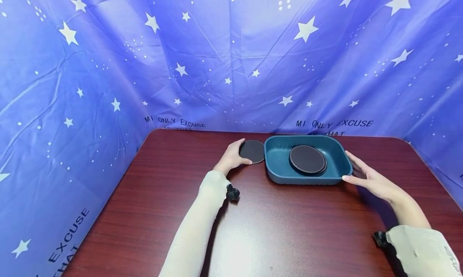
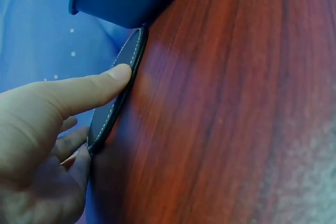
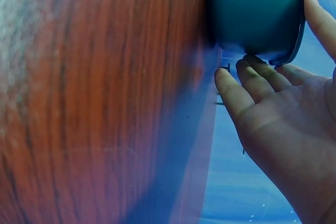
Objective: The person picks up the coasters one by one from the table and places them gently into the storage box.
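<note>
A dark round coaster (image 1: 252, 151) with pale edge stitching lies at the left end of a teal plastic tub (image 1: 307, 180). My left hand (image 1: 232, 157) grips it by the rim, thumb (image 2: 122, 73) on the near side and fingers round the left and far side. Inside the tub sits a stack of similar coasters (image 1: 307, 159); how many is hidden. At the tub's right end is my right hand (image 1: 372, 180), its thumb touching the near corner of the rim and its fairly straight fingers (image 3: 233, 90) along the end wall, the palm apart from it.
The tub stands near the back edge of a reddish-brown wooden table (image 1: 289, 228). A blue cloth (image 1: 231, 60) with white stars hangs behind the table and along both sides. Black wrist devices (image 1: 233, 193) show at both sleeves.
</note>
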`<state>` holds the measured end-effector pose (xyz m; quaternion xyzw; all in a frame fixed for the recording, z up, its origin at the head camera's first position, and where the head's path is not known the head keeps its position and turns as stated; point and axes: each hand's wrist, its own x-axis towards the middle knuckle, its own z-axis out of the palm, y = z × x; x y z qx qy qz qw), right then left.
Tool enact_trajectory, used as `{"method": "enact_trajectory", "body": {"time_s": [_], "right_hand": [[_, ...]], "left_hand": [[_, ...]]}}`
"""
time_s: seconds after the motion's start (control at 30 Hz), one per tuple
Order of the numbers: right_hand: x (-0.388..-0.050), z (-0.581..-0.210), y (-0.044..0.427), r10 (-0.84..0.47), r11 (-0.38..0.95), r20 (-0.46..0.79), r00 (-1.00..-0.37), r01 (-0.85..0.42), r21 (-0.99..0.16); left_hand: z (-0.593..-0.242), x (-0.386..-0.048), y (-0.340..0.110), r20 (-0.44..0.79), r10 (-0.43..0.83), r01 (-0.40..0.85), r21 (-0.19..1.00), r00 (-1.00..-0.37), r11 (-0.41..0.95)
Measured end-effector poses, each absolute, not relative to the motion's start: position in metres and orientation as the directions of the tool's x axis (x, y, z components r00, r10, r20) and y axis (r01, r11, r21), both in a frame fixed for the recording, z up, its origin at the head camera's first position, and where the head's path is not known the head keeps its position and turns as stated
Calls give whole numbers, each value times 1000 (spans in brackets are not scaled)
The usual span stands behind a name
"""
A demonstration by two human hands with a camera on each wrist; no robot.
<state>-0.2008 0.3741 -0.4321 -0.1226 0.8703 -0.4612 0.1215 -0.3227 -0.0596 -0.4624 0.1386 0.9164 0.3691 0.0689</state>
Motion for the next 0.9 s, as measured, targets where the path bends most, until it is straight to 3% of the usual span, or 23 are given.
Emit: {"method": "enact_trajectory", "body": {"time_s": [0.7,0.8,0.9], "right_hand": [[-201,-435,374,-335,538,-92,-938,-111,-836],[-201,-433,375,-334,538,-92,-938,-110,-836],[-202,-434,375,-338,534,-84,-937,-117,-838]], "left_hand": [[-457,-316,-60,69,224,210,682,-972,701],[-454,-317,-63,84,183,185,733,-980,655],[-452,-317,-66,52,138,116,855,-989,505]]}}
